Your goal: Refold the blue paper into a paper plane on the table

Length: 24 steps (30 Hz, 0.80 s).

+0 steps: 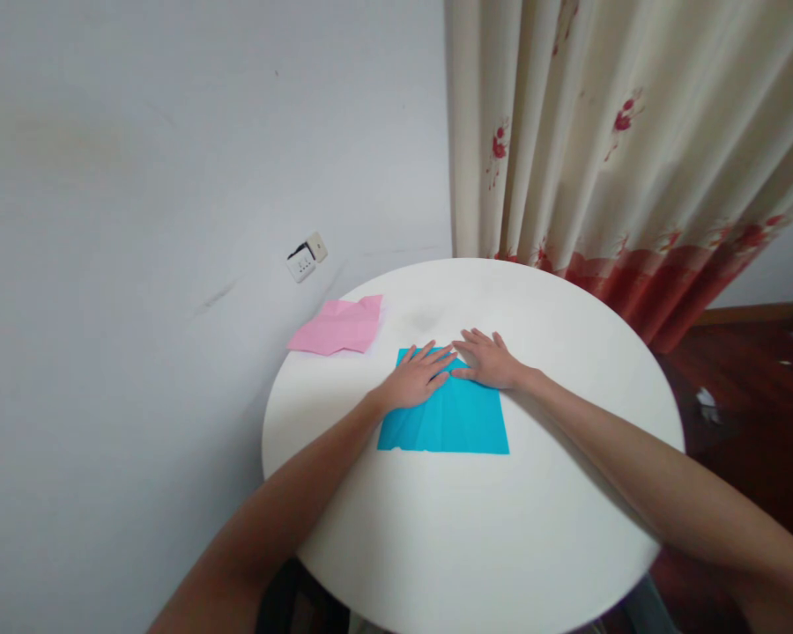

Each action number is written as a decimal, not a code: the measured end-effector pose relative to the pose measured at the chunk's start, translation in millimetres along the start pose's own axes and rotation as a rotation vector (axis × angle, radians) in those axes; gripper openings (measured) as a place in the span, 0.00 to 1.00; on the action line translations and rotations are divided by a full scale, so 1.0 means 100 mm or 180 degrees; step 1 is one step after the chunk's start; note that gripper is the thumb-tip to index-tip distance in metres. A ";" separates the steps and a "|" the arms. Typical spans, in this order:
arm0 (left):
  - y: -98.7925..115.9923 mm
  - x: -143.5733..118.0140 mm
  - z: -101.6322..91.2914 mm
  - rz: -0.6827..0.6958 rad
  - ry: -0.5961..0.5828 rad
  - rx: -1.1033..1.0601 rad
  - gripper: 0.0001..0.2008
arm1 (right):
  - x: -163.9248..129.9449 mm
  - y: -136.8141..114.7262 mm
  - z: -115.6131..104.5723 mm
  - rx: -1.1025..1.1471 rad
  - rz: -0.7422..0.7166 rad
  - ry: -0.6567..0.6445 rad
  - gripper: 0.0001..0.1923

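A blue sheet of paper (pixel 453 421) lies flat near the middle of the round white table (pixel 476 528). My left hand (pixel 415 379) rests palm down on the sheet's far left part, fingers spread. My right hand (pixel 489 359) presses flat on the sheet's far edge, fingers pointing left, its fingertips close to those of the left hand. Neither hand grips anything. The far part of the sheet is hidden under both hands.
A creased pink paper (pixel 339 328) lies at the table's far left edge. A grey wall with a socket (pixel 307 257) stands behind. A cream curtain with red flowers (pixel 621 158) hangs at the back right, over a dark wooden floor (pixel 753 387).
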State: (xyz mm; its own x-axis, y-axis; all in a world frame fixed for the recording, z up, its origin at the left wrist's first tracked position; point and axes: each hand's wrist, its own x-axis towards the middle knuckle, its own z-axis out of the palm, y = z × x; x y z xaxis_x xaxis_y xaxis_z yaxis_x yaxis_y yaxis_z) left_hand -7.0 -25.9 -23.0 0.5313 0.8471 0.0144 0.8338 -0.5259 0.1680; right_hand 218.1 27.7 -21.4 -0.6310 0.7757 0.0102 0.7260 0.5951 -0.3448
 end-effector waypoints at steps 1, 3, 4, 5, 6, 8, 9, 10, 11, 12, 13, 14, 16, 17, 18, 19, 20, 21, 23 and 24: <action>0.00 0.00 0.00 0.0013 -0.0011 0.0000 0.26 | 0.00 0.00 0.00 -0.0003 0.0002 0.0014 0.41; -0.01 0.00 0.00 0.0029 -0.0019 0.0008 0.25 | 0.00 -0.01 0.01 -0.0014 0.0009 0.0047 0.39; -0.02 0.00 0.01 0.0030 -0.0024 0.0012 0.25 | 0.00 -0.01 0.01 -0.0021 0.0014 0.0064 0.39; -0.02 0.00 0.01 0.0026 -0.0030 0.0016 0.25 | 0.00 -0.01 0.02 -0.0028 0.0023 0.0076 0.38; -0.03 0.01 0.01 0.0021 -0.0039 0.0020 0.25 | 0.00 -0.02 0.02 -0.0034 0.0031 0.0081 0.37; -0.03 0.01 0.02 0.0019 -0.0049 0.0033 0.25 | 0.00 -0.02 0.02 -0.0048 0.0042 0.0084 0.36; -0.03 0.01 0.02 0.0026 -0.0050 0.0040 0.25 | 0.00 -0.02 0.01 -0.0052 0.0045 0.0083 0.35; -0.04 0.01 0.02 0.0036 -0.0047 0.0047 0.25 | 0.00 -0.03 0.01 -0.0053 0.0048 0.0078 0.35; -0.04 0.01 0.03 0.0047 -0.0044 0.0053 0.25 | 0.00 -0.03 0.00 -0.0050 0.0052 0.0070 0.34; -0.03 0.01 0.02 0.0053 -0.0043 0.0055 0.25 | 0.00 -0.02 -0.01 -0.0040 0.0056 0.0055 0.34; -0.03 0.01 0.02 0.0053 -0.0044 0.0053 0.26 | 0.01 -0.02 -0.01 -0.0029 0.0066 0.0035 0.33; -0.03 0.00 0.02 0.0046 -0.0050 0.0049 0.26 | 0.01 0.00 -0.03 -0.0020 0.0077 0.0006 0.33; -0.01 0.00 0.00 0.0018 -0.0065 0.0034 0.27 | 0.02 0.03 -0.05 -0.0017 0.0100 -0.0075 0.33; -0.01 0.00 -0.01 0.0002 -0.0071 0.0024 0.27 | 0.02 0.06 -0.06 -0.0020 0.0119 -0.0124 0.34; 0.00 0.00 -0.02 -0.0012 -0.0074 0.0013 0.28 | 0.02 0.09 -0.08 -0.0023 0.0135 -0.0182 0.35; 0.01 0.00 -0.02 -0.0020 -0.0075 0.0000 0.28 | 0.01 0.12 -0.10 -0.0019 0.0145 -0.0240 0.37; 0.01 0.00 -0.03 -0.0022 -0.0074 -0.0012 0.28 | 0.01 0.16 -0.12 -0.0005 0.0152 -0.0303 0.39; 0.01 0.00 -0.03 -0.0021 -0.0070 -0.0022 0.29 | 0.00 0.19 -0.15 0.0015 0.0147 -0.0373 0.41; 0.01 0.00 -0.03 -0.0017 -0.0058 -0.0035 0.29 | -0.03 0.25 -0.21 0.0069 0.0131 -0.0518 0.45; 0.01 0.00 -0.03 -0.0016 -0.0056 -0.0041 0.29 | -0.04 0.27 -0.23 0.0091 0.0126 -0.0595 0.48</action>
State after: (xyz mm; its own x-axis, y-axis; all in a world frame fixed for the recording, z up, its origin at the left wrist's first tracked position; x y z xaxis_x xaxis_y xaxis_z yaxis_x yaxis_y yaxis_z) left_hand -6.2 -26.2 -19.8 0.5298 0.8481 -0.0037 0.8345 -0.5205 0.1806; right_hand 247.1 45.7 -8.9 -0.6439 0.7442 -0.1776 0.7448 0.5566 -0.3680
